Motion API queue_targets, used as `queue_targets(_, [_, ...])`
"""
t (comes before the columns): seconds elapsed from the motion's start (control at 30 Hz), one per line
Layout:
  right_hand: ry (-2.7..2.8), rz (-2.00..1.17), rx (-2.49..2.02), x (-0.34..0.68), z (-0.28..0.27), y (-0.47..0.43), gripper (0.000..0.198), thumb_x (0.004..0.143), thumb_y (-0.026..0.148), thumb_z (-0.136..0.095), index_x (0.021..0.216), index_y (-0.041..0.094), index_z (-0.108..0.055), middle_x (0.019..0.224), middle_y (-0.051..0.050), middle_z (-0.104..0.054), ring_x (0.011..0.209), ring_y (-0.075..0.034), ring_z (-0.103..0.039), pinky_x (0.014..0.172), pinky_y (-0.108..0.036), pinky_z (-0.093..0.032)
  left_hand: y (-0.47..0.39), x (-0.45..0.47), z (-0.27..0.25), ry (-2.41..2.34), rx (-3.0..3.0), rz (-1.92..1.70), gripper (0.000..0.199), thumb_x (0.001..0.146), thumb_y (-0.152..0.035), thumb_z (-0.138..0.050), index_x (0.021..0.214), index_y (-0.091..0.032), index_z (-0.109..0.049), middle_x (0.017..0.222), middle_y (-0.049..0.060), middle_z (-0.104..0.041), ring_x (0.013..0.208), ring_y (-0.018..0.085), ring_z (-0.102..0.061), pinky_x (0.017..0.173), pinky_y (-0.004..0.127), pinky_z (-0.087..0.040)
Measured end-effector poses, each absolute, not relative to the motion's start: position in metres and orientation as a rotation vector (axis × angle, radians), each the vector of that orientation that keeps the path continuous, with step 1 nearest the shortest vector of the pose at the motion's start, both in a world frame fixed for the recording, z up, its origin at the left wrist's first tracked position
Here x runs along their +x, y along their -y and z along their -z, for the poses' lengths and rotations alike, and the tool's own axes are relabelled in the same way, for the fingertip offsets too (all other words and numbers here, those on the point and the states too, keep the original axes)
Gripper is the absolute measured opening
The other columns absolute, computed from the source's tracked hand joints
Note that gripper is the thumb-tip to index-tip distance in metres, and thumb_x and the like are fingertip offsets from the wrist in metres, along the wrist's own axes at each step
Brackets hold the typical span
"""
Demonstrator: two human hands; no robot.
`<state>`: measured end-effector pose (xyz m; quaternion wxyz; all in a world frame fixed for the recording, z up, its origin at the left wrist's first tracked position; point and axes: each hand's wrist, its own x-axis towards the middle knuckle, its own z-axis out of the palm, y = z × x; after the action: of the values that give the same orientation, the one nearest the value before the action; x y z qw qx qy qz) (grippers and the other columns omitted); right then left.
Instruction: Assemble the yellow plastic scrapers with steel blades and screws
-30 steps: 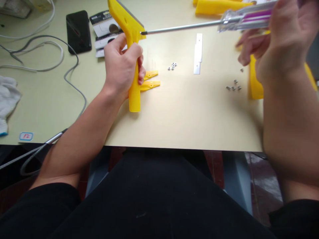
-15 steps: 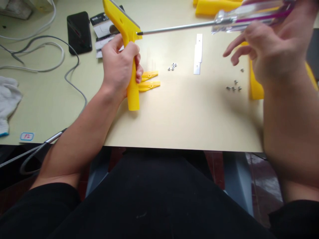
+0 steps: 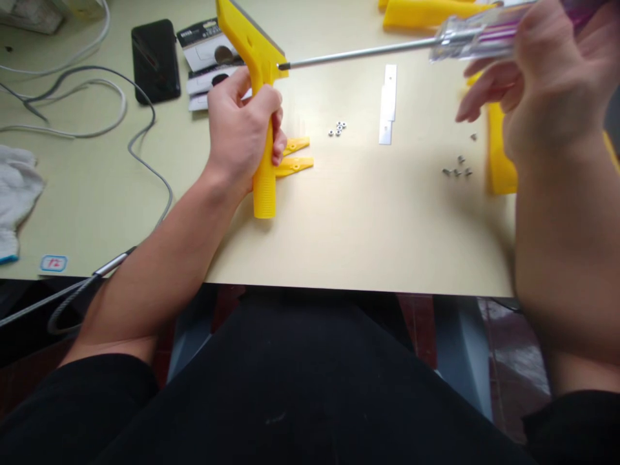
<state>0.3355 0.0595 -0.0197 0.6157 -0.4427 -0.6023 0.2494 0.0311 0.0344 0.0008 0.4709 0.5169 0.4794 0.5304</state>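
Note:
My left hand (image 3: 245, 123) is wrapped round the handle of a yellow scraper (image 3: 265, 187), which stands tilted with its wide head up and to the left. A long screwdriver (image 3: 358, 53) with a clear and purple handle is in my right hand (image 3: 547, 90). Its dark tip meets the side of the scraper's neck, at a screw or hole too small to make out. Behind my left fingers lie two small yellow pieces (image 3: 296, 166) with holes. Several nuts (image 3: 339, 129), two overlapping metal blades (image 3: 387, 103) and several screws (image 3: 458, 171) lie between my hands.
More yellow parts (image 3: 426, 14) lie at the back, and another yellow piece (image 3: 501, 152) is beneath my right wrist. A black phone (image 3: 155, 61), printed packages (image 3: 201, 48), cables (image 3: 138, 132) and a white glove (image 3: 19, 194) are on the left.
The scraper, my left hand and the screwdriver have shifted slightly right. My right hand has turned on the handle, with the tip staying against the scraper's neck.

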Motion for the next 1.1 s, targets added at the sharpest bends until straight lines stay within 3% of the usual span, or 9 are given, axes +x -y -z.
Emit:
queue_targets(0.17, [1.324, -0.565, -0.983, 0.331, 0.021, -0.064, 0.028, 0.087, 0.047, -0.06, 0.074, 0.023, -0.055, 0.043, 0.006, -0.032, 0.03, -0.01, -0.03, 0.023, -0.026, -0.016, -0.034, 0.03, -0.002, -1.244, 1.264, -1.272, 0.017, 0.063, -0.028, -0.067, 0.064, -0.028, -0.05, 0.048, -0.003, -0.049, 0.041, 0.017, -0.05, 0.033, 0.026, -0.028])
queue_targets(0.23, [1.348, -0.626, -0.908, 0.334, 0.021, -0.067, 0.018, 0.083, 0.039, -0.062, 0.084, 0.021, -0.058, 0.055, 0.005, -0.042, 0.036, -0.009, -0.036, 0.025, -0.027, -0.02, -0.035, 0.029, -0.001, -1.239, 1.251, -1.25, 0.017, 0.063, -0.03, -0.068, 0.066, -0.029, -0.051, 0.046, -0.002, -0.048, 0.042, 0.018, -0.051, 0.033, 0.026, -0.028])
queue_targets(0.33, [1.402, -0.773, -0.788, 0.34, 0.019, -0.067, 0.032, 0.072, 0.022, -0.061, 0.103, 0.02, -0.056, 0.077, 0.002, -0.052, 0.049, -0.008, -0.051, 0.035, -0.026, -0.034, -0.035, 0.028, 0.0, -1.22, 1.228, -1.214, 0.018, 0.063, -0.031, -0.07, 0.068, -0.03, -0.052, 0.046, -0.002, -0.047, 0.042, 0.018, -0.051, 0.033, 0.026, -0.027])
queue_targets(0.47, [1.358, -0.835, -0.742, 0.342, 0.016, -0.064, 0.044, 0.06, 0.008, -0.054, 0.1, 0.024, -0.053, 0.084, 0.004, -0.057, 0.06, -0.008, -0.058, 0.052, -0.025, -0.044, -0.033, 0.029, 0.0, -1.192, 1.235, -1.222, 0.019, 0.064, -0.03, -0.07, 0.068, -0.029, -0.052, 0.05, -0.003, -0.051, 0.041, 0.016, -0.049, 0.033, 0.025, -0.028])
queue_targets(0.67, [1.501, -0.743, -0.819, 0.341, 0.017, -0.058, 0.042, 0.074, 0.024, -0.076, 0.111, 0.026, -0.055, 0.106, 0.002, -0.063, 0.077, -0.012, -0.066, 0.051, -0.027, -0.054, -0.035, 0.029, 0.0, -1.195, 1.294, -1.281, 0.018, 0.064, -0.025, -0.066, 0.063, -0.026, -0.048, 0.058, -0.002, -0.054, 0.039, 0.014, -0.047, 0.032, 0.027, -0.029])
queue_targets(0.73, [1.535, -0.65, -0.871, 0.337, 0.016, -0.055, 0.034, 0.079, 0.041, -0.076, 0.099, 0.021, -0.059, 0.08, 0.003, -0.064, 0.06, -0.012, -0.064, 0.039, -0.028, -0.05, -0.037, 0.027, 0.0, -1.19, 1.302, -1.301, 0.019, 0.063, -0.024, -0.065, 0.062, -0.026, -0.046, 0.059, -0.002, -0.052, 0.038, 0.013, -0.046, 0.031, 0.028, -0.029])
queue_targets(0.8, [1.548, -0.585, -0.956, 0.331, 0.016, -0.052, 0.04, 0.082, 0.057, -0.066, 0.073, 0.02, -0.055, 0.047, 0.007, -0.046, 0.035, -0.01, -0.049, 0.028, -0.028, -0.04, -0.039, 0.025, -0.001, -1.213, 1.294, -1.304, 0.021, 0.062, -0.026, -0.066, 0.063, -0.026, -0.046, 0.058, -0.002, -0.051, 0.039, 0.014, -0.046, 0.03, 0.027, -0.029])
queue_targets(0.9, [1.528, -0.521, -1.047, 0.325, 0.016, -0.051, 0.058, 0.081, 0.069, -0.053, 0.05, 0.021, -0.043, 0.034, 0.006, -0.031, 0.024, -0.008, -0.033, 0.021, -0.027, -0.027, -0.04, 0.024, -0.001, -1.244, 1.244, -1.261, 0.023, 0.062, -0.031, -0.069, 0.068, -0.029, -0.047, 0.051, -0.002, -0.047, 0.041, 0.017, -0.049, 0.03, 0.026, -0.027])
queue_targets(1.1, [1.473, -0.621, -0.858, 0.336, 0.02, -0.061, 0.031, 0.08, 0.044, -0.075, 0.097, 0.02, -0.064, 0.07, 0.004, -0.055, 0.044, -0.007, -0.047, 0.034, -0.026, -0.039, -0.036, 0.028, -0.001, -1.24, 1.23, -1.249, 0.021, 0.061, -0.031, -0.068, 0.068, -0.029, -0.048, 0.048, -0.003, -0.047, 0.039, 0.017, -0.049, 0.031, 0.026, -0.028])
